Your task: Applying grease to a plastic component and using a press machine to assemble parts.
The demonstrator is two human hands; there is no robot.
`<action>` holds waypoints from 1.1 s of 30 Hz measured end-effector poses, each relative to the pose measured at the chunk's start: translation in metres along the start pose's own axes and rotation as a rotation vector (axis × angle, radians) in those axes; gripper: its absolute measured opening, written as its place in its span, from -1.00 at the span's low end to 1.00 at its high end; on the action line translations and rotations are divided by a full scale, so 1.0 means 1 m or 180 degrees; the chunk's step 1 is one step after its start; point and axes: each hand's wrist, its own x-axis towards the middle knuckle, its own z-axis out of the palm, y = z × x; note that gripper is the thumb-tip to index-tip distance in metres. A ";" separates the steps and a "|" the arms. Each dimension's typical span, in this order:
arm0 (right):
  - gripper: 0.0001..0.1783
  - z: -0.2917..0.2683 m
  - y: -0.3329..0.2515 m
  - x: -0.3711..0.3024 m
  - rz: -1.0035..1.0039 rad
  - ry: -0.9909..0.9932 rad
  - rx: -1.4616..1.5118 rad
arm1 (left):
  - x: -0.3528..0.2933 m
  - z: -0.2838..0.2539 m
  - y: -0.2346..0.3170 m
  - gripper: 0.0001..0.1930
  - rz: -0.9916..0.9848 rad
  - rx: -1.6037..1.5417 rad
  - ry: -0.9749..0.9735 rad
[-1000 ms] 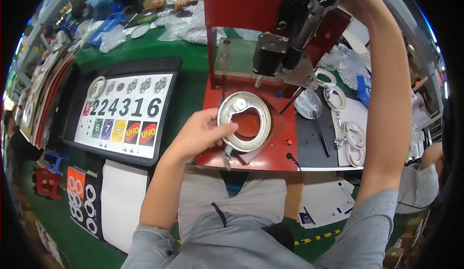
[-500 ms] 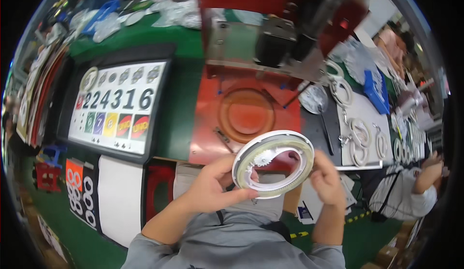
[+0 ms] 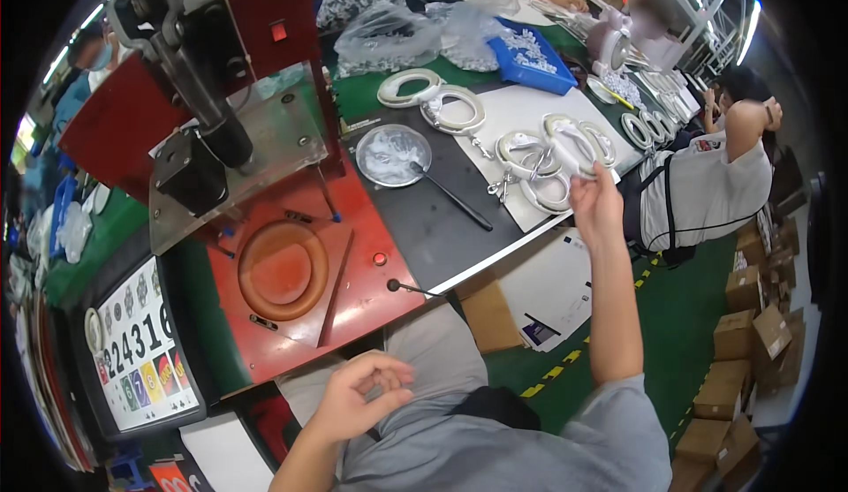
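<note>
My right hand (image 3: 597, 202) reaches out to the right, fingers closed on the near edge of a white plastic ring housing (image 3: 558, 145). That ring is tilted just above several similar white rings (image 3: 523, 149) with small metal clasps attached, lying on a white sheet (image 3: 499, 94). Whether it touches them I cannot tell. Close to my body, my left hand (image 3: 364, 393) hovers over my lap, fingers loosely curled and thumb apart, with nothing in it.
A red press (image 3: 371, 271) with a round orange-brown fixture (image 3: 283, 269) stands at left. Beside it is a dish of white grease (image 3: 393, 155) with a black-handled brush (image 3: 455, 199). A blue tray (image 3: 530, 59) holds small parts. A co-worker (image 3: 698, 174) sits at right.
My view has swung right. The ring with a white gear, earlier between both hands, is gone from my left hand, which is now near my lap. My right hand has moved out to the rings.
</note>
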 end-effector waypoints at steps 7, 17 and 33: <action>-0.59 0.010 -0.007 0.145 0.0885 -0.0106 -0.0079 | -0.014 -0.001 -0.010 -0.72 -0.0191 0.0045 0.0323; -0.79 -0.039 0.005 0.232 0.1054 0.0050 -0.1128 | -0.079 -0.025 -0.040 -0.78 -0.0508 -0.0010 0.1281; -0.73 0.135 0.006 -0.125 0.0884 -0.6236 -0.2344 | -0.331 -0.208 -0.136 -0.50 -0.1356 0.1336 0.6406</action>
